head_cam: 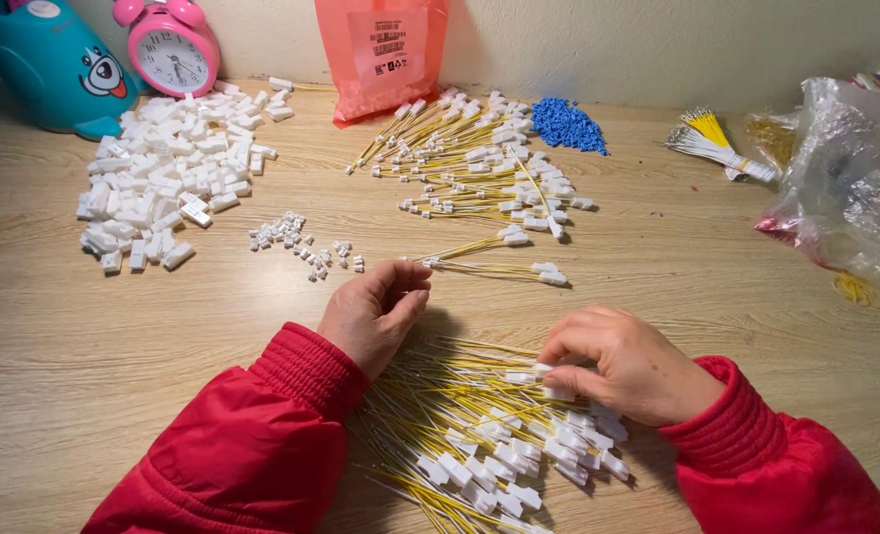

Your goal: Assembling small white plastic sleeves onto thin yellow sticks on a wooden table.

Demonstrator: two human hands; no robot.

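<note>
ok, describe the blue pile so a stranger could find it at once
Start at the orange-pink bag leaning on the back wall. Just right of it, at the far edge of the spread of yellow wires, lies the blue pile of tiny pieces. It is the only blue heap on the table; the others are white.

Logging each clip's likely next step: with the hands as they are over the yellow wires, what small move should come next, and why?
Probably the right hand should lift clear the one white-connector wire its fingers pinch at the top of the near wire pile. The left hand is curled, apparently empty, beside the small white connectors, seemingly free to fetch one.
</note>
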